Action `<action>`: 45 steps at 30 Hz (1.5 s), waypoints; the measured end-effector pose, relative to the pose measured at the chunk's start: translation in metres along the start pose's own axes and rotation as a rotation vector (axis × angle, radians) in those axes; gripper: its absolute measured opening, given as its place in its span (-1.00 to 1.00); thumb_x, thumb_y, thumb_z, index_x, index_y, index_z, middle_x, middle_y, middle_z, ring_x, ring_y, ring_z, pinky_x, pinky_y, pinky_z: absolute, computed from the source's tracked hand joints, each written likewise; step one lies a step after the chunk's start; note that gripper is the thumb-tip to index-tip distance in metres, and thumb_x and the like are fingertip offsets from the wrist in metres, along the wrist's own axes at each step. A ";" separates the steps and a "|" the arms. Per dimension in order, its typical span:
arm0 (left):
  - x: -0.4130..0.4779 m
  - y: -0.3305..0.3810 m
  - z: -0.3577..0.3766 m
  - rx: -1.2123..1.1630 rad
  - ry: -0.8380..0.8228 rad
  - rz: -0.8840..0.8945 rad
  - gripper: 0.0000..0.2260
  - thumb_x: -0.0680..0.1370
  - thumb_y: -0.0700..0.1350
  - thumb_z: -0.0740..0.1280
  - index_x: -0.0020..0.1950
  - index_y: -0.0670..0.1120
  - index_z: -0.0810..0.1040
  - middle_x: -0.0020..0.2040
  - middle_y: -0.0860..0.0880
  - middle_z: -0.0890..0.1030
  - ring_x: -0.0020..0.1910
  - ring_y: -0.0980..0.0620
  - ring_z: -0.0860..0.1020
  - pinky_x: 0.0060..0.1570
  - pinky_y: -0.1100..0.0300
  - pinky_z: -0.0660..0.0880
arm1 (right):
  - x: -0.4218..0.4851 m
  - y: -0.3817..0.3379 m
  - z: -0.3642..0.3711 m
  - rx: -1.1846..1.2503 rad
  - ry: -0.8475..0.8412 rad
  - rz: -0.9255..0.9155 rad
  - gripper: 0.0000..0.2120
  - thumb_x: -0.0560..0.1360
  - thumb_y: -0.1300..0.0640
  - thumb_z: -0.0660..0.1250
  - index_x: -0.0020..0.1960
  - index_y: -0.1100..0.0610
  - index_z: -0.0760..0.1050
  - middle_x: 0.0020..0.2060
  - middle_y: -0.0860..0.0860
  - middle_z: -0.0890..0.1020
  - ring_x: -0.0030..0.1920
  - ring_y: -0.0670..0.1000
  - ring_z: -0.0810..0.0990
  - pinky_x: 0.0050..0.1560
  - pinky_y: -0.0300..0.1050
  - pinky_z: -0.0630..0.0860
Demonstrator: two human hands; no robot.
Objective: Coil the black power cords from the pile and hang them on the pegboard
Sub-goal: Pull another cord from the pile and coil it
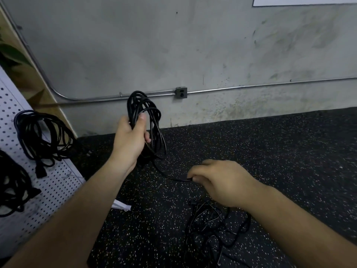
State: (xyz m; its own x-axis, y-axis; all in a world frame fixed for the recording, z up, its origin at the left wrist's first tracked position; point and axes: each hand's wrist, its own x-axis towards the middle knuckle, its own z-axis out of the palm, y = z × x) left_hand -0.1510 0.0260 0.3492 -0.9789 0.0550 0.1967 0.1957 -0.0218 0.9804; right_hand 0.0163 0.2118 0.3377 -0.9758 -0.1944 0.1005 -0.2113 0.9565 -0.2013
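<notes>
My left hand [131, 140] grips a black power cord coil [154, 120], held upright above the speckled floor. A loose strand of the same cord runs down and right to my right hand [218, 182], which pinches it between thumb and fingers. Below my right hand lies the pile of tangled black cords [214, 225] on the floor. The white pegboard [58, 190] leans at the left. Two coiled black cords hang on it, one upper coil [42, 136] and one lower coil [13, 188].
The floor is black rubber matting with white flecks [289, 161]. A grey concrete wall [193, 45] stands behind, with a metal conduit and an outlet box [181, 92]. A scrap of white paper [120, 205] lies by the pegboard's foot.
</notes>
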 end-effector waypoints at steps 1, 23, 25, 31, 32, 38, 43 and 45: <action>-0.003 -0.001 0.002 0.033 -0.031 -0.006 -0.87 0.66 0.05 0.30 0.05 0.01 0.45 -0.37 0.12 0.50 -0.40 0.13 0.49 -0.14 0.01 0.55 | 0.000 -0.001 -0.004 0.003 0.039 -0.012 -0.74 0.70 -0.06 0.10 0.29 -0.22 0.48 0.11 -0.18 0.60 0.01 -0.07 0.63 -0.02 -0.12 0.57; -0.054 0.023 0.031 -0.196 -0.881 -0.280 -0.82 0.51 -0.08 0.50 -0.26 -0.02 0.59 -0.43 0.04 0.25 -0.56 0.14 0.22 -0.49 0.24 0.27 | -0.003 0.042 -0.034 0.503 0.446 0.214 -0.63 0.45 -0.27 0.40 -0.10 0.01 0.40 -0.37 -0.12 0.52 -0.41 -0.14 0.41 -0.37 -0.26 0.35; -0.041 0.028 0.021 -0.342 -0.791 -0.300 -0.71 0.53 -0.08 0.45 -0.36 0.00 0.47 -0.47 0.09 0.25 -0.59 0.19 0.23 -0.53 0.29 0.25 | -0.011 0.061 -0.021 0.630 0.411 0.243 -0.70 0.55 -0.21 0.30 -0.13 0.02 0.41 -0.40 -0.11 0.49 -0.41 -0.12 0.41 -0.36 -0.14 0.41; -0.007 0.033 -0.004 -0.586 -0.494 -0.279 -0.79 0.61 -0.08 0.27 -0.22 -0.02 0.37 -0.49 0.13 0.26 -0.61 0.19 0.22 -0.54 0.36 0.26 | -0.016 0.096 0.013 1.027 0.332 0.407 -0.66 0.72 -0.02 0.10 -0.10 0.17 0.44 -0.39 -0.07 0.38 -0.36 -0.02 0.39 -0.22 0.11 0.49; -0.008 0.029 -0.003 -0.574 -0.478 -0.291 -0.79 0.61 -0.07 0.30 -0.22 -0.01 0.38 -0.47 0.13 0.26 -0.59 0.19 0.22 -0.52 0.35 0.28 | -0.012 0.091 0.014 1.014 0.347 0.412 -0.67 0.72 0.00 0.08 -0.07 0.17 0.45 -0.40 -0.09 0.36 -0.37 -0.03 0.34 -0.31 -0.03 0.42; -0.025 0.016 0.017 -0.407 -0.439 -0.282 -0.74 0.56 -0.07 0.41 -0.28 -0.01 0.42 -0.40 0.06 0.28 -0.50 0.13 0.26 -0.45 0.25 0.37 | 0.008 0.042 0.006 0.749 0.388 0.378 -0.77 0.72 0.00 0.08 0.06 0.02 0.49 -0.35 -0.08 0.47 -0.41 -0.10 0.37 -0.40 -0.17 0.35; -0.038 0.017 0.027 -0.407 -0.398 -0.256 -0.78 0.59 -0.09 0.39 -0.23 -0.03 0.44 -0.36 0.04 0.33 -0.45 0.11 0.31 -0.40 0.22 0.41 | 0.013 0.013 0.006 0.601 0.157 0.303 -0.80 0.68 0.21 0.08 0.18 0.27 0.42 -0.29 0.01 0.53 -0.43 -0.10 0.44 -0.46 -0.08 0.41; -0.042 0.019 0.029 -0.385 -0.380 -0.230 -0.80 0.61 -0.08 0.38 -0.19 -0.05 0.44 -0.35 0.03 0.38 -0.42 0.09 0.38 -0.35 0.20 0.45 | 0.014 0.006 0.010 0.458 0.130 0.243 -0.84 0.68 0.21 0.10 0.15 0.22 0.42 -0.23 0.05 0.52 -0.32 -0.01 0.49 -0.27 0.06 0.51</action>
State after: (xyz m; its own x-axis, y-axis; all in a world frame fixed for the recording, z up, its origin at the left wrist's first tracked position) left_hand -0.1044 0.0524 0.3594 -0.8904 0.4534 0.0388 -0.1241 -0.3240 0.9379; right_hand 0.0007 0.2124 0.3282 -0.9907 0.0773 0.1119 -0.0116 0.7717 -0.6359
